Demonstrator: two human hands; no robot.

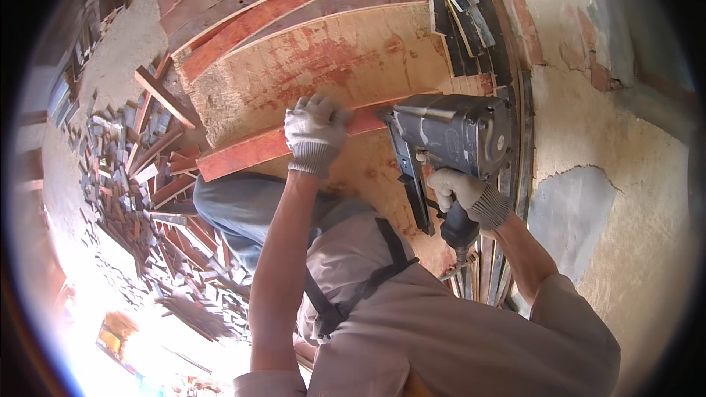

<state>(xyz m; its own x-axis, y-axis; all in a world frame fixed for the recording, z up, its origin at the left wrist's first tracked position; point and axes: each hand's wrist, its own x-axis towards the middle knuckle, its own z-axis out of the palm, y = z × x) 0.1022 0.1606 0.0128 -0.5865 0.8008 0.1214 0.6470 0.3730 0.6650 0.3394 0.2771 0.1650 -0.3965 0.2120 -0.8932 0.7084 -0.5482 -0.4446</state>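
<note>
Black nail gun [450, 129] crosswise, nose [388, 113] leftward

nothing's coming through as readable here tbh. the black nail gun [446, 131] is showing a small pale round mark [501, 142] on its end, but i'm not making out any lettering or numbers on it.

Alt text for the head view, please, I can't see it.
A gloved right grip holds a nail gun at a red strip; the gloved left grip is on the strip. The strip lies across a board, wood scraps at left.
</note>
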